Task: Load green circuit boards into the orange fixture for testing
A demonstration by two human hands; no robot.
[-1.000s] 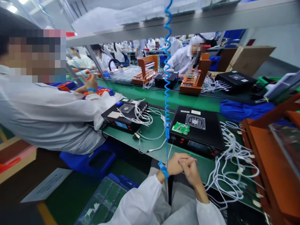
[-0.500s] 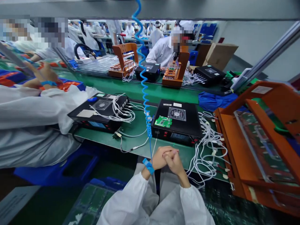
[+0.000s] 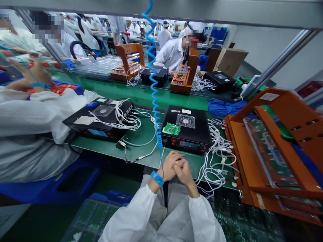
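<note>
My left hand (image 3: 167, 165) and my right hand (image 3: 182, 170) are clasped together above my lap, at the front edge of the green bench (image 3: 148, 158). Their fingers are folded against each other, and no object shows between them. A blue wrist strap (image 3: 157, 178) circles my left wrist, tied to a coiled blue cord (image 3: 154, 88) hanging from above. Beyond my hands stands a black box (image 3: 200, 125) with a fan grille and a small display. On its left front corner lies a green circuit board (image 3: 171, 129), apart from my hands.
White cables (image 3: 214, 161) bunch between the box and an orange fixture (image 3: 248, 151) on the right. Another black box (image 3: 83, 119) carries loose cables at left, beside a co-worker's sleeve (image 3: 30, 111). A clear tray (image 3: 93, 215) sits low at left.
The view has shifted slightly, so the bench and its equipment appear a little further left. My hands stay clasped, and the circuit board still lies on the box.
</note>
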